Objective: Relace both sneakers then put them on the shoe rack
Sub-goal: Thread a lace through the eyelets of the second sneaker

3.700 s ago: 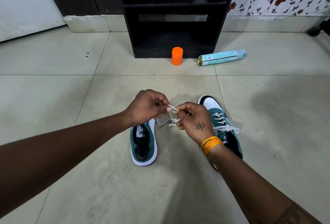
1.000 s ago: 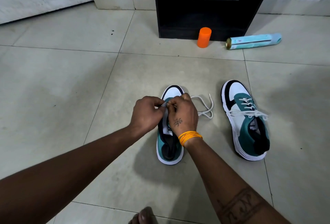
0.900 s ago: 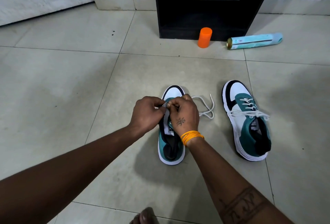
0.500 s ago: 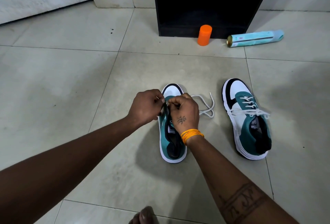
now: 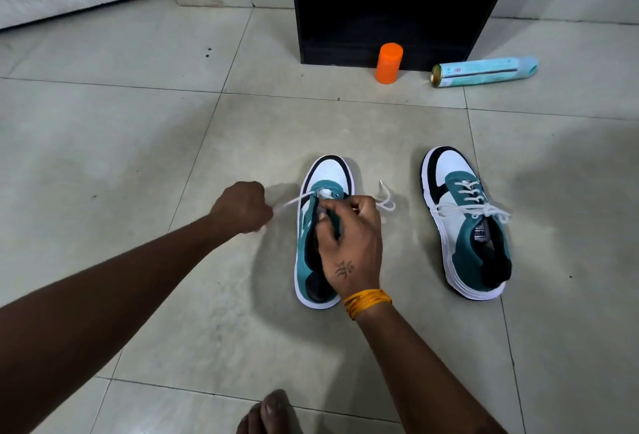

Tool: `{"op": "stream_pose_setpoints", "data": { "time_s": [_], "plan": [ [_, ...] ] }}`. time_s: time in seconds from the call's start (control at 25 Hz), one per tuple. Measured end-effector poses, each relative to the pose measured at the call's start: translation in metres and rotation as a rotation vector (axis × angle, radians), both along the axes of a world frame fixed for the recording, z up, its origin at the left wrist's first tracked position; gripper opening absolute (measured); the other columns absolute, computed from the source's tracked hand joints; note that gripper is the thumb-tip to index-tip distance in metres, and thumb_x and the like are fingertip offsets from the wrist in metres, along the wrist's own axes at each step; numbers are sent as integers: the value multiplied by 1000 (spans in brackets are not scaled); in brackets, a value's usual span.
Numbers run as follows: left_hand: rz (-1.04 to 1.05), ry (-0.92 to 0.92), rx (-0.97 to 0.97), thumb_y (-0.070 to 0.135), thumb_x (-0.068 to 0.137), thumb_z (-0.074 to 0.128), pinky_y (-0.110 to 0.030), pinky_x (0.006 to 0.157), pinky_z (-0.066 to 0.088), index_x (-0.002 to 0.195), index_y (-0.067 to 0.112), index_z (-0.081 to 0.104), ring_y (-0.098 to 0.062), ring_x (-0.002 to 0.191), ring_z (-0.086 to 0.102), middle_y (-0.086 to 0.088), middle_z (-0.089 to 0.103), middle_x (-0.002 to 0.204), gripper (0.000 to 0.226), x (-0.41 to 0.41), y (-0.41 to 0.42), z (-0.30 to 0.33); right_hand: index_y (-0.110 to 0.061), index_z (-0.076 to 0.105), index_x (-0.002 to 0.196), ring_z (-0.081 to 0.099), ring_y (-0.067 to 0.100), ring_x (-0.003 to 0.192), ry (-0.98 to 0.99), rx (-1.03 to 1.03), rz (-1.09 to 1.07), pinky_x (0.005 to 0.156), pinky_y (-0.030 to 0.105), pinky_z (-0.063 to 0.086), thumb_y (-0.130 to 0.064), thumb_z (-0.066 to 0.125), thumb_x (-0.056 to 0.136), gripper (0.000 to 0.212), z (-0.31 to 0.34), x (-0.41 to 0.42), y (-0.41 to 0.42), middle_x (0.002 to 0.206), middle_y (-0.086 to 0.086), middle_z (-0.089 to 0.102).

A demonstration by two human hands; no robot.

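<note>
Two teal, white and black sneakers stand on the tiled floor. The left sneaker (image 5: 328, 177) has a white lace (image 5: 294, 204) running out of a front eyelet. My left hand (image 5: 242, 207) grips that lace in a fist, drawn taut to the left of the shoe. My right hand (image 5: 351, 243) lies over the shoe's tongue area, its fingers curled on the upper near the eyelets. The lace's other end (image 5: 385, 196) lies loose on the floor to the right. The right sneaker (image 5: 465, 226) stands laced with a bow. The black shoe rack (image 5: 397, 8) stands at the back.
An orange cylinder (image 5: 389, 63) stands in front of the rack's base. A light blue spray can (image 5: 484, 71) lies on its side to the right of it. My bare toes (image 5: 266, 414) show at the bottom edge. A white wall skirting runs along the back.
My left hand has pulled away to the left, drawing the lace out taut through the eyelet. My right hand has shifted down onto the shoe's upper.
</note>
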State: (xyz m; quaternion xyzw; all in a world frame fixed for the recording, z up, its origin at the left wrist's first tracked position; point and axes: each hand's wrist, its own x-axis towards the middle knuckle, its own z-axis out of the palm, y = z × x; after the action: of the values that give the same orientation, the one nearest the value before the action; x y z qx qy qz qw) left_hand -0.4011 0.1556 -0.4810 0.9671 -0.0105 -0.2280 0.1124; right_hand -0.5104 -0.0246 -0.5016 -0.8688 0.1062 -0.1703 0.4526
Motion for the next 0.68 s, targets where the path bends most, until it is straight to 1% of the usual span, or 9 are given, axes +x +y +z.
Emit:
{"op": "stream_pose_setpoints", "data": {
  "time_s": [0.04, 0.08, 0.12, 0.16, 0.32, 0.4, 0.48, 0.56, 0.68],
  "plan": [
    [-60, 11, 183, 21, 86, 64, -32, 72, 53, 98, 10, 66, -27, 89, 73, -6, 73, 95, 16, -3, 7, 0, -26, 74, 106, 57, 20, 104, -21, -12, -20, 84, 35, 52, -25, 64, 91, 17, 0, -2, 0, 109, -3, 51],
    [-95, 1, 297, 25, 86, 65, -32, 73, 49, 105, 13, 66, -29, 97, 70, -6, 70, 104, 23, -7, 11, -2, -26, 74, 105, 58, 20, 103, -23, -22, -35, 83, 36, 53, -26, 63, 93, 16, 0, -4, 1, 109, -3, 51],
    [-102, -36, 313, 27, 87, 65, -32, 73, 47, 109, 15, 65, -30, 100, 69, -6, 68, 109, 25, -9, 12, -3, -27, 74, 104, 60, 19, 101, -9, -25, -41, 81, 37, 53, -28, 62, 94, 15, 1, -6, 2, 107, -4, 52],
    [-96, -89, 250, 28, 88, 64, -32, 74, 47, 111, 15, 66, -31, 100, 68, -6, 69, 110, 26, -11, 9, -2, -29, 74, 104, 61, 18, 100, 9, -21, -44, 80, 37, 54, -31, 63, 94, 15, 2, -7, 3, 106, -5, 52],
    [-161, -347, -285, 24, 95, 64, -34, 79, 52, 122, 20, 69, -25, 96, 69, 1, 77, 106, 28, -16, -20, -4, -32, 74, 112, 62, 18, 102, 7, 11, -56, 83, 36, 55, -32, 64, 90, 24, 0, -11, 6, 107, -7, 54],
    [-228, -408, -370, 24, 98, 63, -36, 75, 53, 117, 21, 68, -26, 89, 68, 2, 76, 100, 21, -18, -30, -6, -31, 74, 114, 62, 18, 103, -22, 28, -59, 84, 36, 54, -30, 64, 91, 24, -1, -13, 7, 109, -6, 55],
    [-273, -444, -345, 26, 99, 58, -38, 67, 51, 108, 23, 63, -30, 84, 65, 1, 70, 92, 11, -20, -32, -9, -32, 74, 114, 62, 17, 104, -24, 33, -60, 85, 36, 54, -31, 63, 92, 24, -2, -14, 6, 110, -7, 55],
    [-279, -413, -207, 29, 96, 51, -35, 62, 42, 98, 20, 59, -34, 82, 63, -3, 67, 89, 12, -20, -27, -8, -32, 73, 115, 61, 16, 106, -16, 42, -54, 86, 36, 54, -32, 63, 92, 25, -2, -13, 6, 111, -7, 55],
    [-334, -238, 309, 26, 88, 57, -30, 67, 40, 102, 18, 62, -32, 92, 69, -6, 68, 102, 17, -16, -16, 2, -33, 73, 116, 61, 15, 106, 0, 42, -55, 85, 35, 55, -34, 62, 93, 26, -2, -12, 6, 112, -9, 55]
  ]
}}
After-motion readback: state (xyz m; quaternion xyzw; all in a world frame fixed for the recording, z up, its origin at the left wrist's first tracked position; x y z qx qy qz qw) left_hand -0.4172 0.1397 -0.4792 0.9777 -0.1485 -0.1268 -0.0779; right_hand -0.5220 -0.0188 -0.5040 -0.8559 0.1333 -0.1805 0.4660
